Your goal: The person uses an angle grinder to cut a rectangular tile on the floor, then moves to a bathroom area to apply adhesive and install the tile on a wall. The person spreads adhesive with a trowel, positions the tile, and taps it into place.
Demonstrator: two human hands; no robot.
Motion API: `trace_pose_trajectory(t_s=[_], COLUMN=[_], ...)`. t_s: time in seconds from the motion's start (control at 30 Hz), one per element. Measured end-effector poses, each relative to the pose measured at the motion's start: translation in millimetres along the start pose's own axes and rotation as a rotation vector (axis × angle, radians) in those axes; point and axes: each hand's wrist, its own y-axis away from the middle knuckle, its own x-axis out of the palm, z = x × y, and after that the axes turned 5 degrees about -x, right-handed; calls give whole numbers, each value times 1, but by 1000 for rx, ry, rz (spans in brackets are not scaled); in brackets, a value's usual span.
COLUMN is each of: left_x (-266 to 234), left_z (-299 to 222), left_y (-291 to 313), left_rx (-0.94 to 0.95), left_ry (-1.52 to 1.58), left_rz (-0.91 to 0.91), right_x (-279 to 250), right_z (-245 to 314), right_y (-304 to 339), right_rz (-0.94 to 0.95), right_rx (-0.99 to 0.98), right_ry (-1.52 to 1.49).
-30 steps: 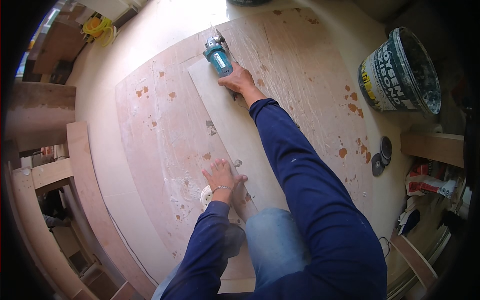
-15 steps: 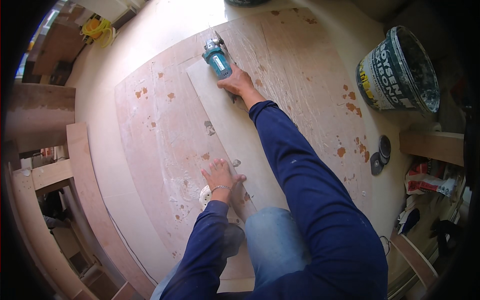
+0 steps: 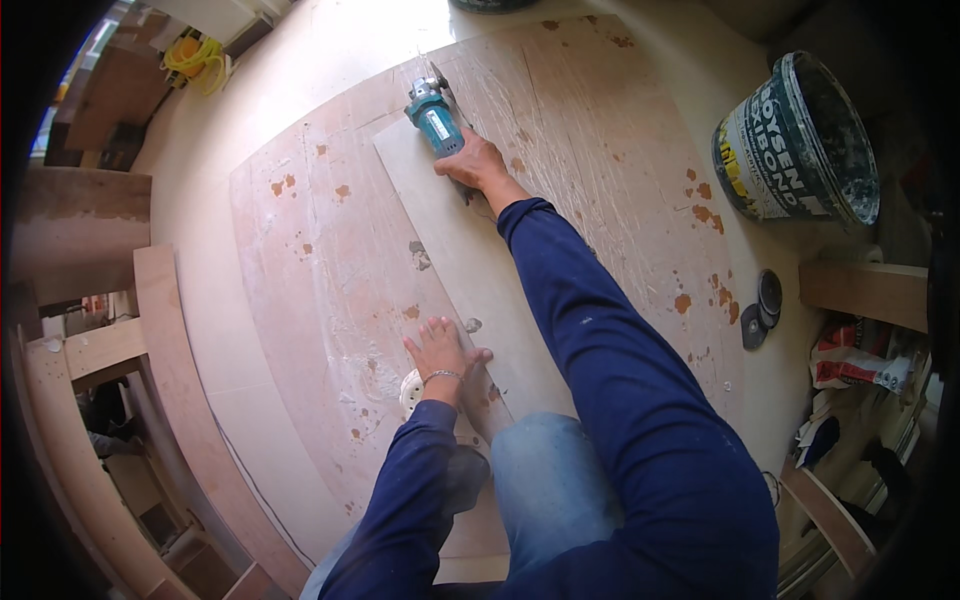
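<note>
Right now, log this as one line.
right hand: grips teal-and-silver angle grinder | left hand: spread, thumb at edge of long pale flat panel

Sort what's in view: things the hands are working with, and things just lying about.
In use:
- teal angle grinder, gripped by the right hand
- pale slab, left hand at its edge
- stained board beneath the slab

Lying about:
- dark bucket
- two dark discs
- yellow coil
- wooden plank

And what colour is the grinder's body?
The grinder's body is teal where visible, seen best in the head view.
</note>
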Motion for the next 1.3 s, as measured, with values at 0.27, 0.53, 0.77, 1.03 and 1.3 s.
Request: trace_pose_trajectory(t_s=[0.27, 0.53, 0.77, 1.03, 1.3], left_x=[9, 7, 9, 10, 9], left_z=[3, 1, 2, 2, -1], left_y=[-4, -3, -4, -4, -5], left_rx=[-8, -4, -2, -6, -8], left_ry=[-20, -12, 3, -2, -6], left_rz=[-33, -36, -30, -33, -41], right_x=[0, -3, -1, -6, -2], right_z=[-3, -1, 4, 10, 0], right_y=[13, 6, 6, 9, 15], right_rz=[-27, -47, -8, 24, -20], right_rx=[-18, -27, -2, 16, -11], right_ry=[-26, -34, 8, 18, 11])
